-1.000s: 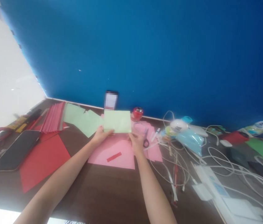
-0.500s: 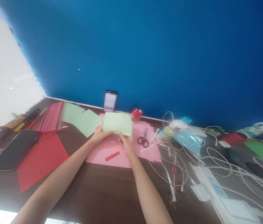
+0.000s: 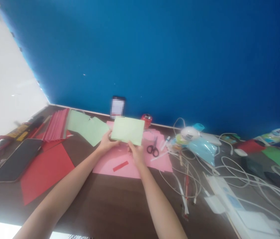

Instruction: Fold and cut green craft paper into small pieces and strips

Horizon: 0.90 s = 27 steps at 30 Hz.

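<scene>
From where I stand, the person has a pale green paper [image 3: 128, 131] in both hands, held up above a pink sheet [image 3: 130, 170] on the table [image 3: 110, 199]. The left hand [image 3: 107, 143] grasps it at the seven-to-eight o'clock corner; the right hand [image 3: 137, 153] has its grip on the lower edge, near five o'clock, thumb in front and the other fingers mostly hidden.

Taking that paper as the middle of the dial, a small red strip [image 3: 120, 166] lies on the pink sheet at about half past six. Scissors [image 3: 153, 151] with dark handles rest at four, clear of the right hand. A shiny red round thing [image 3: 146, 120] sits at two, and at eleven a dark-framed thing [image 3: 117, 107], its face blurred, stands by the blue wall [image 3: 149, 59]. Two more green sheets [image 3: 93, 130] lie at nine, with pleated pink paper [image 3: 56, 126] beyond them. A red sheet [image 3: 47, 171] is at eight, beside a dark tablet [image 3: 17, 161]. Out towards four, white cords [image 3: 239, 181] tangle near a power strip [image 3: 223, 192].
</scene>
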Each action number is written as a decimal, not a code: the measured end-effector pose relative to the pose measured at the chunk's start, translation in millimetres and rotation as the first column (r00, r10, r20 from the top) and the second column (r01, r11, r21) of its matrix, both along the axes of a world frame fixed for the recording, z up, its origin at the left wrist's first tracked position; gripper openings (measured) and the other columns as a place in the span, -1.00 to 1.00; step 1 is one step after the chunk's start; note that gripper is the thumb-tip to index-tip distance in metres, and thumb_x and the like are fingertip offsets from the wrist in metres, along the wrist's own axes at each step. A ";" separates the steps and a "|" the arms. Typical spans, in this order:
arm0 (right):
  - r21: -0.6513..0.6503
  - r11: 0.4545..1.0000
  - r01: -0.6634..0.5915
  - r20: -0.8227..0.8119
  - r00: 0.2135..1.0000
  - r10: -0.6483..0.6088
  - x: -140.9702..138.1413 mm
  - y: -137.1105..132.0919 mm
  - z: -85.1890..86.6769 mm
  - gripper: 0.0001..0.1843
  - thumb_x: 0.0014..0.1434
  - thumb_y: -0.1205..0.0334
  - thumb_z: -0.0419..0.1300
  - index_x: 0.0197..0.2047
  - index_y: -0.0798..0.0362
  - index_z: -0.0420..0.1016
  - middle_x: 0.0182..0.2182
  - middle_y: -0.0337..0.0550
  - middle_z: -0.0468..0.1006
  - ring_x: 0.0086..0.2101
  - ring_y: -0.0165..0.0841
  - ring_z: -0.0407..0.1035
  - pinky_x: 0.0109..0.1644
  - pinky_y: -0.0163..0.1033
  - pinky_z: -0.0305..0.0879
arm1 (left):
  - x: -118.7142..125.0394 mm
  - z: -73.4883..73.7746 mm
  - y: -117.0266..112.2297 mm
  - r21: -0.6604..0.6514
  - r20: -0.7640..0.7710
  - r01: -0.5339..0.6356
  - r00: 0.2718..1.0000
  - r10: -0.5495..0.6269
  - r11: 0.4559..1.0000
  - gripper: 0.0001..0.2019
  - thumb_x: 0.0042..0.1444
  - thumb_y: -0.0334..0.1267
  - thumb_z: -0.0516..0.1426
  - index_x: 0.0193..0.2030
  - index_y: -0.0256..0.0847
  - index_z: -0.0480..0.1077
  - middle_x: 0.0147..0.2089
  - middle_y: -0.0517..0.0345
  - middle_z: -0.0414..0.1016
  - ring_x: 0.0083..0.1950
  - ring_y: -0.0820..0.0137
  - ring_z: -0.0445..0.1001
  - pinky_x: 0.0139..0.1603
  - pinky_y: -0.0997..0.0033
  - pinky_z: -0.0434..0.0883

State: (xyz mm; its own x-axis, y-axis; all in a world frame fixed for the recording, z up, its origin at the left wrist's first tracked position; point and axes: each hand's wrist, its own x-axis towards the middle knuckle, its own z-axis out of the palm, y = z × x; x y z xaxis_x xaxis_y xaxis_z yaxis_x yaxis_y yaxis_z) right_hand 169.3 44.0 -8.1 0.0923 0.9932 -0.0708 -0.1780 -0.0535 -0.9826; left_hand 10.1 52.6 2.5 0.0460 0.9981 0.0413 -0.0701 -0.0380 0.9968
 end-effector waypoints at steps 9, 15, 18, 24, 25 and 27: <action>-0.038 0.997 0.070 -0.156 0.985 -0.075 12.3 7.6 -5.9 -0.74 -0.22 0.14 0.32 -0.60 0.14 0.40 -0.74 -0.31 0.36 -0.74 -0.55 0.17 -0.72 -0.43 0.03 | -2.9 -13.6 6.9 0.007 0.129 0.040 0.991 -0.040 0.999 -0.51 -0.19 -0.27 0.25 -0.08 -0.23 0.20 -0.45 0.09 0.54 -0.34 0.27 0.53 -0.23 0.25 0.44; -0.059 0.988 0.142 -0.201 0.968 -0.151 21.0 8.4 -0.7 -0.74 -0.28 0.17 0.34 -0.64 0.15 0.37 -0.72 -0.31 0.36 -0.73 -0.58 0.16 -0.73 -0.45 0.01 | -6.9 -15.7 14.9 -0.058 0.272 -0.072 0.959 0.085 0.996 -0.53 -0.18 -0.29 0.23 -0.08 -0.22 0.22 -0.42 0.11 0.53 -0.30 0.29 0.53 -0.18 0.25 0.42; -0.032 0.996 0.081 -0.167 0.982 -0.085 19.6 6.3 -1.2 -0.74 -0.23 0.14 0.32 -0.62 0.15 0.38 -0.73 -0.31 0.36 -0.73 -0.57 0.16 -0.72 -0.44 0.02 | -6.4 -10.0 11.8 -0.082 0.247 0.003 0.969 0.017 0.997 -0.47 -0.12 -0.24 0.20 0.02 -0.18 0.15 -0.28 0.03 0.52 -0.29 0.31 0.52 -0.17 0.20 0.42; 0.043 0.999 0.009 -0.025 1.000 -0.008 14.5 1.7 2.0 -0.72 -0.19 0.08 0.29 -0.55 0.14 0.41 -0.69 -0.26 0.39 -0.69 -0.50 0.21 -0.67 -0.38 0.13 | -4.5 -7.9 7.0 0.010 0.097 -0.016 0.995 0.015 1.000 -0.39 -0.18 -0.25 0.26 0.03 -0.12 0.13 0.05 -0.08 0.33 -0.26 0.39 0.50 -0.18 0.25 0.45; 0.048 0.999 0.023 0.001 1.000 -0.023 14.8 1.3 3.3 -0.71 -0.19 0.08 0.29 -0.55 0.15 0.41 -0.69 -0.26 0.39 -0.69 -0.50 0.21 -0.67 -0.38 0.14 | -4.6 -9.3 8.0 0.008 0.109 -0.030 0.994 0.029 1.000 -0.40 -0.18 -0.24 0.26 0.03 -0.12 0.12 0.07 -0.09 0.30 -0.26 0.39 0.50 -0.19 0.25 0.45; 0.064 0.997 0.041 0.051 0.998 -0.044 15.9 0.6 5.8 -0.71 -0.18 0.07 0.29 -0.57 0.14 0.41 -0.70 -0.25 0.38 -0.69 -0.49 0.22 -0.65 -0.37 0.17 | -4.9 -12.4 10.3 -0.008 0.156 -0.034 0.987 0.035 0.999 -0.39 -0.16 -0.24 0.25 0.05 -0.12 0.10 0.09 -0.10 0.27 -0.24 0.38 0.50 -0.17 0.24 0.45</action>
